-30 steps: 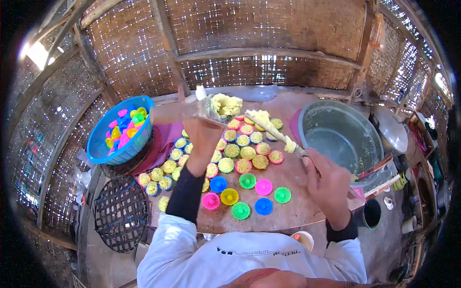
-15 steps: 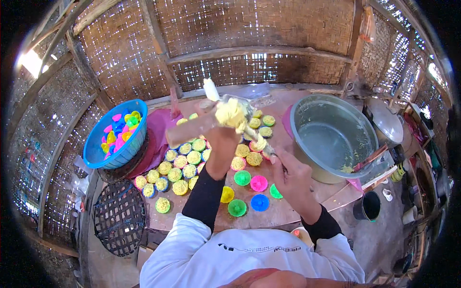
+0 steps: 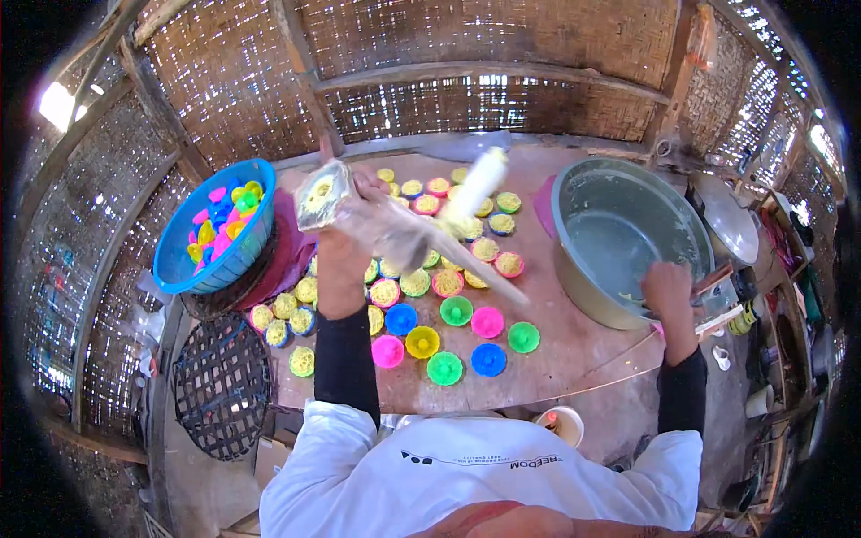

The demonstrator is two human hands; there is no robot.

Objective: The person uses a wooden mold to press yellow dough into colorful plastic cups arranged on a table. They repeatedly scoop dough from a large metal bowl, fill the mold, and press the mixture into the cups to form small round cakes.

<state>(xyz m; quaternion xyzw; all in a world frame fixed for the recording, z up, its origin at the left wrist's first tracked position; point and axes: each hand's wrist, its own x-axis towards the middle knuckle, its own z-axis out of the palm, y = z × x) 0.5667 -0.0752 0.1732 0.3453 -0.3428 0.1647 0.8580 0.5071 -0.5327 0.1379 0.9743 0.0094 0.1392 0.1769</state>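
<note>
My left hand [image 3: 352,235] is closed around a wooden hand press [image 3: 395,235] held above the table and blurred by motion. Its block end has a round hole smeared with pale yellow dough, and a white cylinder [image 3: 485,184] sticks up from its other arm. My right hand [image 3: 668,289] is a fist at the near right side of a big grey-green basin [image 3: 574,296], with a bit of dough by its fingers; what it grips is hidden. Below the press stand small colourful moulds topped with yellow dough strands [image 3: 415,282], and bare ones such as a blue mould [image 3: 489,360].
A blue basket [image 3: 215,278] of colourful moulds stands at the left, above a dark woven tray [image 3: 224,386]. A reddish stick [image 3: 715,276] leans at the basin's right rim. Beyond it lies a metal lid [image 3: 731,224]. A white bucket [image 3: 565,421] sits below the table's front edge.
My right hand has left the press and moved right to the basin. The press has swung round in my left hand, and the dough lump on it no longer shows.
</note>
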